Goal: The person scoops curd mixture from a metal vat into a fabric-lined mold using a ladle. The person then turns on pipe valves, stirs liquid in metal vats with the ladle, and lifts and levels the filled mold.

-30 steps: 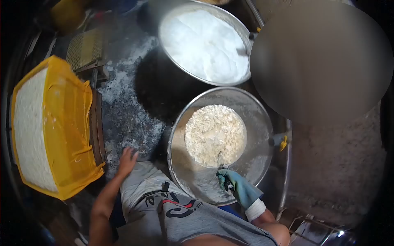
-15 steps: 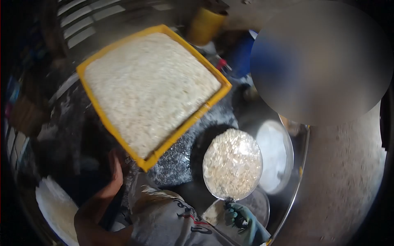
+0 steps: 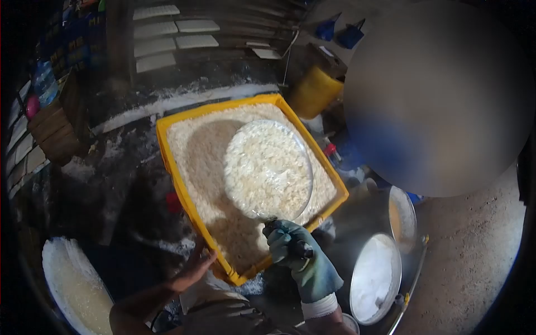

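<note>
My right hand [image 3: 301, 254], in a green-grey glove, is wrapped round the dark handle of a round pan [image 3: 269, 170]. The pan is full of a wet, pale, lumpy mass and is over a yellow-rimmed square tray [image 3: 172, 159]. A layer of pale, grainy material [image 3: 195, 167] fills the tray, and the pan's shadow falls on it. My bare left hand [image 3: 192, 272] is open, its fingers stretched against or just beside the tray's near left edge; I cannot tell whether they touch it.
To the right stand round metal containers, one with white contents [image 3: 373, 279], another with orange-tan contents [image 3: 403, 218]. A pale-filled vessel [image 3: 78, 285] sits at the lower left. Beyond the tray is a yellow container [image 3: 318, 92]. A blurred patch covers the upper right.
My right hand has brought the full pan from the right of the tray to over it. The view has shifted, so the tray appears lower and farther right. My left hand stays near its edge.
</note>
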Demonstrator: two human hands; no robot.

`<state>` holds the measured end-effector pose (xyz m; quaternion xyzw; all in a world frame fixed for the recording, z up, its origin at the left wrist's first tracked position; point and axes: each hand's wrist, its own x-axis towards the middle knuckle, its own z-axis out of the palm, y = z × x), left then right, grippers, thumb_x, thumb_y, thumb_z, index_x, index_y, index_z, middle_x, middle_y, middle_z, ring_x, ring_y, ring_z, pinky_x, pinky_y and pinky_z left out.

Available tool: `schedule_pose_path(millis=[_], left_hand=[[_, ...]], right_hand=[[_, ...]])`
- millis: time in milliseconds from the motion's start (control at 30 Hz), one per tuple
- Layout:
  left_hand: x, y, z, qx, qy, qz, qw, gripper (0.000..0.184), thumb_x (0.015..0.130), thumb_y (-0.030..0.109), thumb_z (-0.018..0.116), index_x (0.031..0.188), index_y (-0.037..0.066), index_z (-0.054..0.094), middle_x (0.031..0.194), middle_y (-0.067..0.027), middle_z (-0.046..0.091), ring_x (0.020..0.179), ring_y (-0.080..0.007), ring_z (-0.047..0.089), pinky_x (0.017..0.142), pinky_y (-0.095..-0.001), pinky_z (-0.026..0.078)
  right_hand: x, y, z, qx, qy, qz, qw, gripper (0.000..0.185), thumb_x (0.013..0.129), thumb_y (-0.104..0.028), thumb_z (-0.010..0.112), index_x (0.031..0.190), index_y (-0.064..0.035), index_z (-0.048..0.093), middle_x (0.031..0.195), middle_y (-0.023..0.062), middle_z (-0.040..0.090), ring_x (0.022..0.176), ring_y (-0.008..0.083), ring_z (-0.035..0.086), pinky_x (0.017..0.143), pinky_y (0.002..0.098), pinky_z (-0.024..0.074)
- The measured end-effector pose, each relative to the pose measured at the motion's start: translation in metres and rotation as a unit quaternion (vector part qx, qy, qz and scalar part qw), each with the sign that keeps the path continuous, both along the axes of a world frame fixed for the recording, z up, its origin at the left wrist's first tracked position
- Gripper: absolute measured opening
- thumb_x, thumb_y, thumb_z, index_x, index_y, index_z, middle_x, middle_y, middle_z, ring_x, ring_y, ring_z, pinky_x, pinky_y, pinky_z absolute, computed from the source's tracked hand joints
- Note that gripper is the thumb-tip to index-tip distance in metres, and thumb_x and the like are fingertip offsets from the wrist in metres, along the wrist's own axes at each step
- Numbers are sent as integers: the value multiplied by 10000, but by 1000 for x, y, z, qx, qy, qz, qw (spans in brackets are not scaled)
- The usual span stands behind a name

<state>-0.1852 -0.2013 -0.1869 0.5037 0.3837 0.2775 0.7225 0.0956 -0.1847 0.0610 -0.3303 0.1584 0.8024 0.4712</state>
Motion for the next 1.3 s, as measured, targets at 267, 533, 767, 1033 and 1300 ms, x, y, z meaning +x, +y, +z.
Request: schedule_pose_path(millis=[267, 533, 767, 1033, 1300], left_hand=[[-5, 13, 20, -56, -64, -47, 995, 1056, 1012, 609, 596, 1669, 30, 4, 1713, -221, 118, 1592, -339, 90, 1274, -465, 155], [-18, 42, 10, -16, -71, -37, 997, 1015, 1004, 544, 663, 1658, -3, 111, 1695, -220, 190, 1563, -310, 213, 1261, -436, 211], [-36, 60, 115, 386, 211, 128, 889, 850, 994, 361, 677, 1607, -41, 245, 1622, -294, 299, 1533, -417, 276, 1248, -501, 233], [115, 81, 179, 479, -25, -192, 857, 616, 1015, 265, 567, 1514, -44, 378, 1588, -261, 356, 1331, -380, 494, 1152, -476, 395], [409, -72, 96, 520, 5, -516, 681, 671, 1010, 170, 677, 1568, -22, 358, 1613, -250, 355, 1443, -349, 444, 1120, -464, 443]], right_hand=[[4, 46, -12, 114, -420, -20, 900, 211, 1079, -214, 529, 1065, -19, 608, 876, 20, 629, 741, 122, 628, 658, 258, 507], [100, 86, 13, 27, -646, -248, 721, 245, 946, -363, 732, 954, -141, 630, 679, -1, 557, 521, 149, 539, 439, 320, 413], [131, -135, -10, 166, -495, -464, 716, 156, 1023, -250, 626, 1117, -128, 600, 865, 19, 622, 655, 148, 588, 568, 283, 496], [4, -333, -200, -196, -303, -604, 711, 117, 997, -213, 677, 936, -145, 605, 749, -5, 596, 557, 133, 576, 472, 328, 467], [-79, -465, -348, -520, -160, -635, 549, 158, 1009, -197, 612, 866, -131, 612, 646, 27, 585, 508, 190, 559, 461, 334, 474]])
